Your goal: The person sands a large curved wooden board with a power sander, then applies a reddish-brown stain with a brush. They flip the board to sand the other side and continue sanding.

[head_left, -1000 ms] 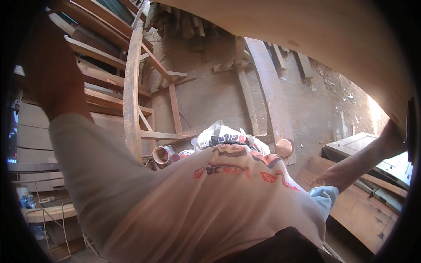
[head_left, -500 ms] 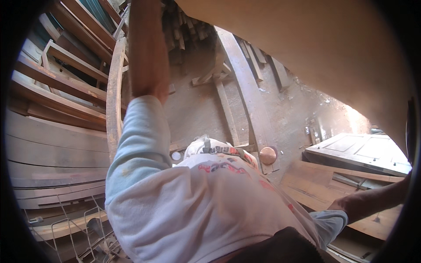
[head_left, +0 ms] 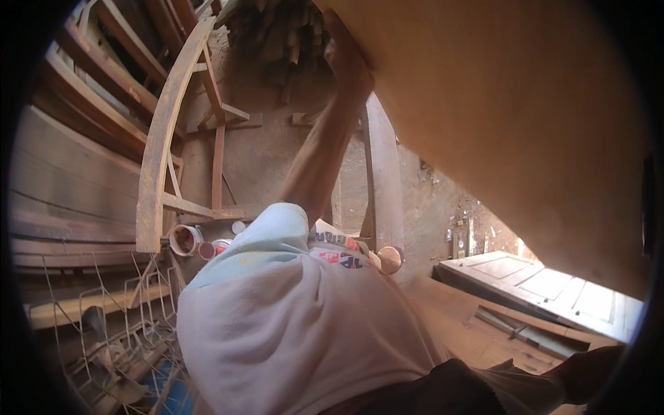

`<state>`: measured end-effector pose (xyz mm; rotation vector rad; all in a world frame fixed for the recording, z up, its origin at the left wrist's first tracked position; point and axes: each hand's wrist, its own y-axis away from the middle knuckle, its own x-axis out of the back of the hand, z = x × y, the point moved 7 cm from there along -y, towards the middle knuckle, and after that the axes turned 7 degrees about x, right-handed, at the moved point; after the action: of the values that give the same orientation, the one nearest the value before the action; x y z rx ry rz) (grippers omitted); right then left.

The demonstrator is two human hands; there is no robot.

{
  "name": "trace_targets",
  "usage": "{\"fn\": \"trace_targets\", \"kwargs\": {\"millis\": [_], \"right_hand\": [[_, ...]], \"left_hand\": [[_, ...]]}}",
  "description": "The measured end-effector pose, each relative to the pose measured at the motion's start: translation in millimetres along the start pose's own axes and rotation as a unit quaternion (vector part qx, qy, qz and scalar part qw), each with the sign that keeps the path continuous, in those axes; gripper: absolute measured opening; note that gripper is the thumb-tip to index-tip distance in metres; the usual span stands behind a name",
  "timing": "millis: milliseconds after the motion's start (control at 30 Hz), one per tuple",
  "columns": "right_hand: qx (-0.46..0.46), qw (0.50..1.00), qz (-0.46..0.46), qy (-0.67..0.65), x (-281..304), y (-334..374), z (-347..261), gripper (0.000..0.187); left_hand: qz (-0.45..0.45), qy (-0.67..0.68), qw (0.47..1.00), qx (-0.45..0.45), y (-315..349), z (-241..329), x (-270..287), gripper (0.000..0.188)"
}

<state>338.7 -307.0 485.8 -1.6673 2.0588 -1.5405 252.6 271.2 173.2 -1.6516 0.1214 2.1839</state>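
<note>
The left hand (head_left: 346,55) is at the left edge of a broad wooden panel (head_left: 512,131); its fingers are unclear, so how far it is open, or whether it grips, cannot be told. The right forearm (head_left: 584,373) runs into the dark rim at lower right, its hand out of sight and its hold unknown. The panel fills the upper right, its lower edge slanting down toward a white panelled door (head_left: 546,283). Bare floor (head_left: 259,166) opens between the left forearm (head_left: 325,149) and a wooden frame (head_left: 162,131), with a bucket (head_left: 185,240) near its foot.
</note>
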Motion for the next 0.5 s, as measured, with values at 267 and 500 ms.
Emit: {"fn": "trace_targets", "kwargs": {"millis": [267,500], "right_hand": [[0.077,0.992,-0.099,0.016,-110,-59,-63,0.056],[0.148,0.975,-0.167,0.012,-218,-93,-133,0.056]], "left_hand": [[-0.049,-0.002,0.986,0.160,56,-32,44,0.089],[0.137,0.020,0.947,0.290,115,-55,96,0.088]]}}
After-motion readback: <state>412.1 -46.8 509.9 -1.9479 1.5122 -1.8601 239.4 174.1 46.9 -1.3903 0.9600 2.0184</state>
